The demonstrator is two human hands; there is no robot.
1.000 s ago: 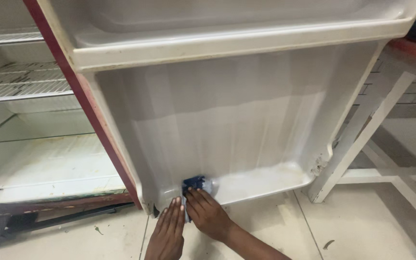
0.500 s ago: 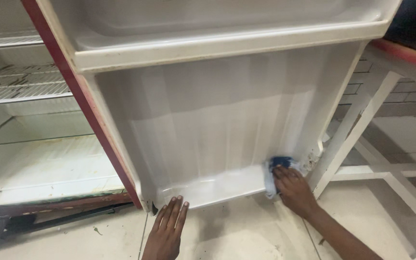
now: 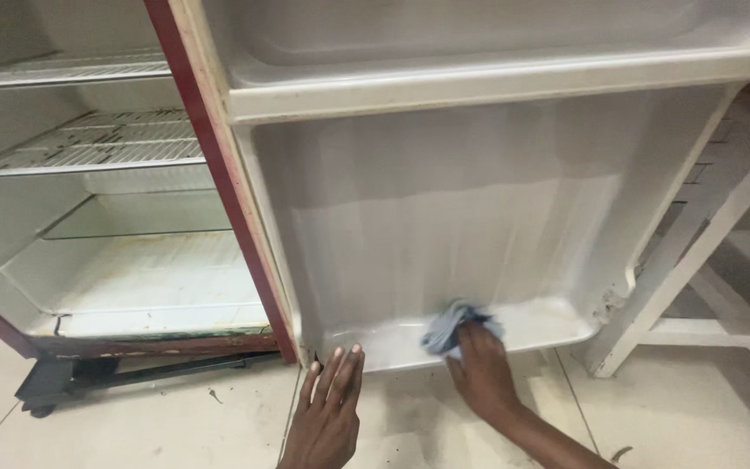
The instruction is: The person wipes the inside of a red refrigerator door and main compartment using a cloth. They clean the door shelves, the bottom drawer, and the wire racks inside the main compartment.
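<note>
Right hand (image 3: pixel 479 369) grips a crumpled blue-grey cloth (image 3: pixel 449 321), pressing it onto the low white plastic bottom shelf (image 3: pixel 549 321) of the open white fridge door (image 3: pixel 479 208), about mid-length along the shelf's front edge. Left hand (image 3: pixel 330 408) is empty, fingers flat and spread, fingertips at the shelf's left front corner near the door's red edge (image 3: pixel 219 174). Shelf's long axis runs left-right; the cloth lies up-right of the left hand, just past the right hand's fingertips, so the right is nearer.

right hand (image 3: pixel 482 375) presses blue cloth (image 3: pixel 449 323) on door shelf (image 3: pixel 557 323) | left hand (image 3: pixel 330 415) apparently flat beside
</note>
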